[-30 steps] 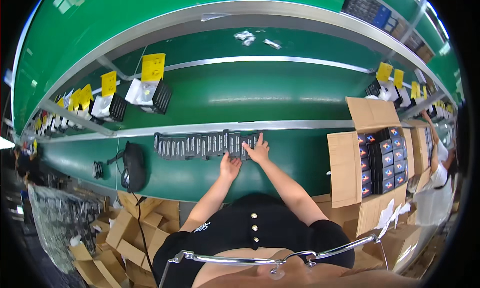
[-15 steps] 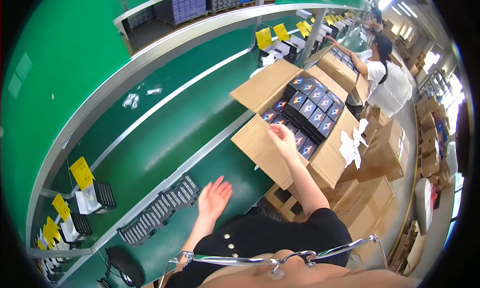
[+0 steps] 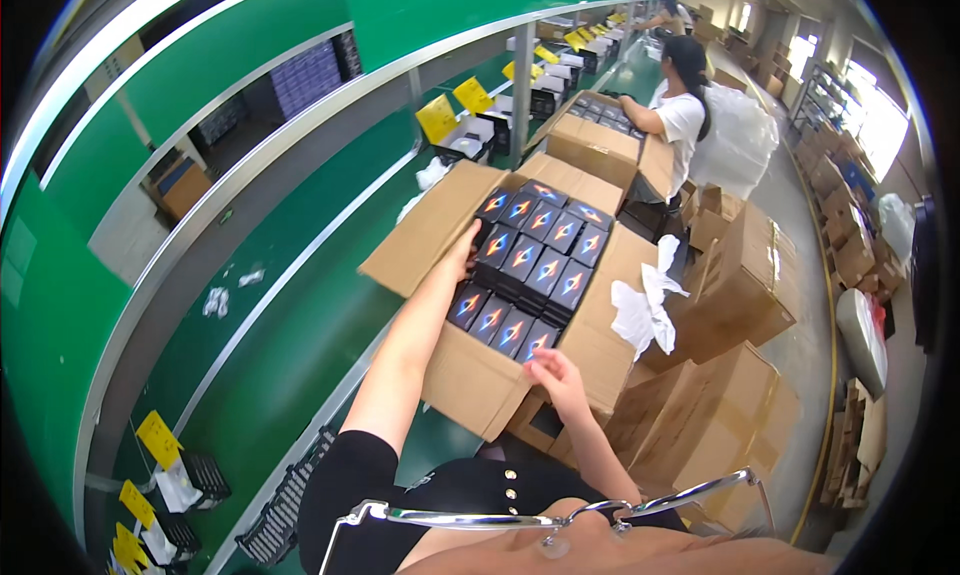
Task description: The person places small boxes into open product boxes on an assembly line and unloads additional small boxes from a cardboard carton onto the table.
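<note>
An open cardboard carton point(image 3: 470, 375) stands at the edge of the green conveyor, packed with several small dark boxes point(image 3: 535, 260) that have colourful prints on top. My left hand point(image 3: 463, 247) reaches into the carton's far left side and presses against the row of dark boxes; its fingers are hidden between the boxes and the carton wall. My right hand point(image 3: 556, 371) is at the carton's near edge, with its fingertips on the nearest dark box point(image 3: 535, 343) and its fingers apart.
A green conveyor belt point(image 3: 290, 345) runs along my left, with black trays point(image 3: 275, 515) and yellow tags point(image 3: 158, 437) near the bottom. A person in a white shirt point(image 3: 682, 115) works at another carton further along. Stacked cardboard boxes point(image 3: 740, 275) and white paper point(image 3: 645, 310) stand on my right.
The view has swung from the black tray on the belt to the carton on the right. Both hands left the tray; they are now at the carton, the left inside it.
</note>
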{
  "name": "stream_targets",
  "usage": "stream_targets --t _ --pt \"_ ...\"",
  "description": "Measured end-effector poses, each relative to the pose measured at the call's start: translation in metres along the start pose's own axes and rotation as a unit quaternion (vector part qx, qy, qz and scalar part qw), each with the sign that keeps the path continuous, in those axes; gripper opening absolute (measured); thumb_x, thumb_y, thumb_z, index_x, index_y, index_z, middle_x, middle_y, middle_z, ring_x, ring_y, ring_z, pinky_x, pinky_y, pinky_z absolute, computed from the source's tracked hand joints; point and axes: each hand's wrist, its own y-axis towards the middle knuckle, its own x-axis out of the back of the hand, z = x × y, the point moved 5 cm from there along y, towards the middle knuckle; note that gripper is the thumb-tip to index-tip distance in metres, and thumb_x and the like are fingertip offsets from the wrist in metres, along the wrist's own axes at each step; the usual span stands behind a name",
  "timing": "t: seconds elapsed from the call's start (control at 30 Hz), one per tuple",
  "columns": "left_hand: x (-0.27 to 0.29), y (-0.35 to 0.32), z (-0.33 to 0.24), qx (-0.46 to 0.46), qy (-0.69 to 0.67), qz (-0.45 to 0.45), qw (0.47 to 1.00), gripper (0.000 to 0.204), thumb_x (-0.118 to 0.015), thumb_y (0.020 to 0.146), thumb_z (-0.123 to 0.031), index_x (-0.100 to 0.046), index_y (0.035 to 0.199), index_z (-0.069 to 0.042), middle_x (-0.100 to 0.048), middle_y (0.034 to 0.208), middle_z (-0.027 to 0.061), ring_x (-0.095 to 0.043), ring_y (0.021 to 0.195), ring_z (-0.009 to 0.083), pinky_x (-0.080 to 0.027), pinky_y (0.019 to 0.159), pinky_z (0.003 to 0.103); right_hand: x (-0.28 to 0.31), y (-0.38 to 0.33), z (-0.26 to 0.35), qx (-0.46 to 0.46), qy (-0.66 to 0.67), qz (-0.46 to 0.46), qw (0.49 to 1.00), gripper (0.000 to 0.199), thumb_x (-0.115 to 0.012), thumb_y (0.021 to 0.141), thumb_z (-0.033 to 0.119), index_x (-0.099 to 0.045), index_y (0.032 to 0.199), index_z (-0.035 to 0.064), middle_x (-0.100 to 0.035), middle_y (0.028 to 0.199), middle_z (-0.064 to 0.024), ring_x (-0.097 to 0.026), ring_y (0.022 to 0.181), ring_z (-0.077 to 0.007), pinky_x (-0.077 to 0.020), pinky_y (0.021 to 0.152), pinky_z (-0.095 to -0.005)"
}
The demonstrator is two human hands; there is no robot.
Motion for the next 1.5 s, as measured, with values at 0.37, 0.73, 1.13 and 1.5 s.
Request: stream_targets --t 0.37,0.73,1.13,1.5 --pt "-0.060 -0.019 -0.009 0.055 -0.057 0.200 0.977 0.041 -0.060 0.092 -0.044 -0.068 0.107 -0.007 -0.073 0.101 0.0101 -0.070 0.089 0.0250 -0.054 0.088 0.041 0.039 -0.010 -0.015 -0.127 0.047 -0.033 0.990 0.031 -0.061 0.097 0.018 -0.056 0.123 0.0008 -0.068 0.103 -0.0120 -0.067 0.086 -0.0172 -0.0544 0.073 -0.0291" --pt "0.019 -0.026 -0.002 0.084 -0.071 0.186 0.976 0.040 -0.067 0.082 -0.037 -0.066 0.112 -0.009 -0.071 0.107 0.0094 -0.067 0.099 0.0261 -0.045 0.095 0.053 0.024 0.002 -0.001 -0.091 0.044 0.033 0.994 0.034 -0.063 0.097 0.017 -0.055 0.126 0.0016 -0.067 0.102 -0.0105 -0.066 0.087 -0.0161 -0.0544 0.076 -0.0278" --pt "0.129 -0.341 0.085 -0.204 -0.220 0.139 0.944 0.061 -0.061 0.088 -0.026 -0.044 0.139 0.004 -0.059 0.129 0.0205 -0.062 0.115 0.0297 -0.048 0.103 0.042 -0.183 0.013 0.028 0.039 0.048 0.293 0.954 0.119 -0.085 0.073 0.028 -0.002 0.156 0.0093 -0.029 0.151 -0.0173 -0.037 0.138 -0.0318 -0.0372 0.110 -0.0429" --pt "0.254 -0.435 0.400 -0.072 -0.300 -0.246 0.919 0.076 -0.048 0.097 -0.060 -0.035 0.149 -0.005 -0.047 0.143 0.0131 -0.046 0.130 0.0230 -0.039 0.105 0.037 -0.309 -0.104 -0.203 -0.158 -0.214 0.395 0.879 0.125 -0.089 0.058 0.028 -0.013 0.154 0.0012 -0.041 0.139 -0.0259 -0.049 0.126 -0.0340 -0.0431 0.104 -0.0396"
